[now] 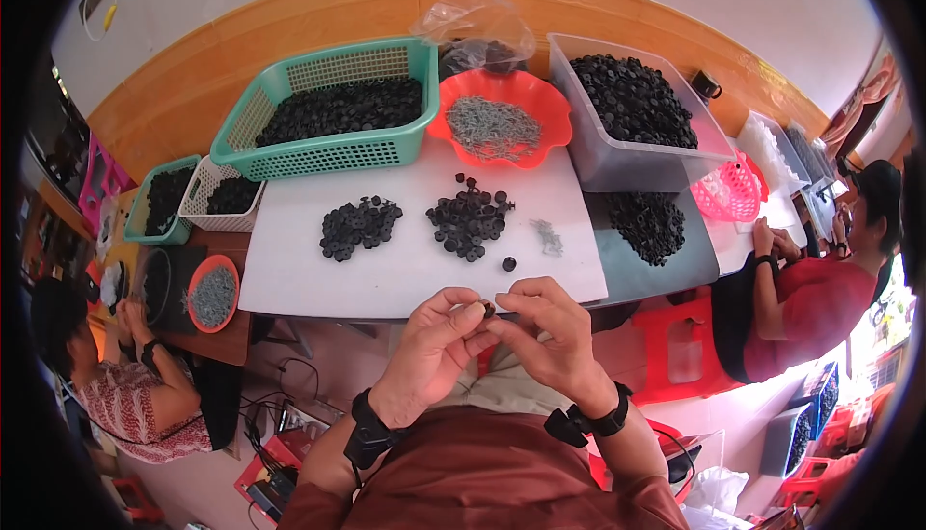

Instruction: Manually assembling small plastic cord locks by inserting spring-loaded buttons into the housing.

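Note:
My left hand (434,345) and my right hand (545,332) meet just below the front edge of the white table (289,279). Between their fingertips they pinch a small black round part (487,309). On the table ahead lie two heaps of the same black parts, the left heap (359,225) and the right heap (469,219). A single black part (508,264) lies near the front edge, beside a small cluster of grey metal pieces (548,236). Both wrists wear black bands.
At the back stand a teal basket (289,159) of black parts, an orange bowl (555,110) of grey metal pieces and a clear bin (588,159) of black parts. A person in red sits at right, another at lower left with an orange dish (196,284).

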A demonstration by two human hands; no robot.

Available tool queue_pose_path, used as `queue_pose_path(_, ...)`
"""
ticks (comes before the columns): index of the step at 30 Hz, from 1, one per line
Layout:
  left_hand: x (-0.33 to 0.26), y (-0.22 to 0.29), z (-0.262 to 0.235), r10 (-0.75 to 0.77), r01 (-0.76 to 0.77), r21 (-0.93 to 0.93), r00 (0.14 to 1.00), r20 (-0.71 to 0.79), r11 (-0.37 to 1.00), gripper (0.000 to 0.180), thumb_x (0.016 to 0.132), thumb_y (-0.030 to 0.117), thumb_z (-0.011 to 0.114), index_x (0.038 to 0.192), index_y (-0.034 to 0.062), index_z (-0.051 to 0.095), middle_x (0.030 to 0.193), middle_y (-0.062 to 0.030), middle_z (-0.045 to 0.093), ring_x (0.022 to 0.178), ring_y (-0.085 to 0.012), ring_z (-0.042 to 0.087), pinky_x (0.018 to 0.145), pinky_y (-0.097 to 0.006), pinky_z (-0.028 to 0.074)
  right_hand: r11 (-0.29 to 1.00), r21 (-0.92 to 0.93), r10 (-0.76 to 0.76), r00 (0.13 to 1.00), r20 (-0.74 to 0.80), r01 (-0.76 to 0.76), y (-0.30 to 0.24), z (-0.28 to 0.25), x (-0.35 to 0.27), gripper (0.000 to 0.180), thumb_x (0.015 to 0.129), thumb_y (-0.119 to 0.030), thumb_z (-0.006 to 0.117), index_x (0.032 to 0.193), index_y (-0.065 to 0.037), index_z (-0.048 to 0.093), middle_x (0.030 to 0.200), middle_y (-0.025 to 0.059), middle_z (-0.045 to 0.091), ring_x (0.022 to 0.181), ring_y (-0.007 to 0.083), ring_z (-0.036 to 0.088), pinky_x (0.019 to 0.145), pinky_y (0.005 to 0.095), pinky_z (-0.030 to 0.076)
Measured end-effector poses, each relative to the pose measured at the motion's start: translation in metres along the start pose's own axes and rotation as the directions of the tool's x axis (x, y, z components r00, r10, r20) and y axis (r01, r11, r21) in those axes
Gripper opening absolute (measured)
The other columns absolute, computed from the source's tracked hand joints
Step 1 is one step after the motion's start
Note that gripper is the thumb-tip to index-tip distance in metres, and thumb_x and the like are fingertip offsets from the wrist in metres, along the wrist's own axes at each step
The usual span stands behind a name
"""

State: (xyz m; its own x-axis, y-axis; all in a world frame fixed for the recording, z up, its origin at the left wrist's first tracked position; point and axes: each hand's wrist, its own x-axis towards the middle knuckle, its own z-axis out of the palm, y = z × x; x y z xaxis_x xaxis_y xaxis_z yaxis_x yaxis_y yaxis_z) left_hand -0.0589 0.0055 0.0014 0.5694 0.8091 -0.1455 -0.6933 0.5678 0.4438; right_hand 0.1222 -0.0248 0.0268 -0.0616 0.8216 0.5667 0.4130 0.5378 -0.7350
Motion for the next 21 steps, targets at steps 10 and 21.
queue_pose_path(10, 0.002, -0.007, 0.003, -0.019, 0.019, 0.041, 1.0, 0.011, 0.999, 0.016, 0.098, 0.003, 0.066, 0.113, 0.0077, 0.064, 0.102, -0.0055, 0.071, 0.098, -0.0172, 0.071, 0.092, -0.035, 0.059, 0.986, -0.109, -0.127, 0.992, -0.018, 0.125, 0.008, -0.002, -0.007, 0.032, 0.083, -0.004, 0.08, 0.113, -0.008, 0.071, 0.101, 0.0088, 0.067, 0.068, 0.0226, 0.068, 0.056, 0.032, 0.054)
queue_pose_path(21, 0.006, -0.012, 0.006, -0.043, 0.041, 0.118, 0.999, 0.016, 0.992, 0.013, 0.1, 0.01, 0.066, 0.113, 0.0086, 0.064, 0.109, -0.0065, 0.07, 0.1, -0.0169, 0.068, 0.092, -0.036, 0.057, 0.947, -0.249, -0.218, 0.975, -0.03, 0.204, 0.015, -0.004, -0.013, 0.035, 0.084, -0.003, 0.077, 0.117, -0.006, 0.065, 0.099, 0.01, 0.065, 0.068, 0.026, 0.068, 0.053, 0.035, 0.055)
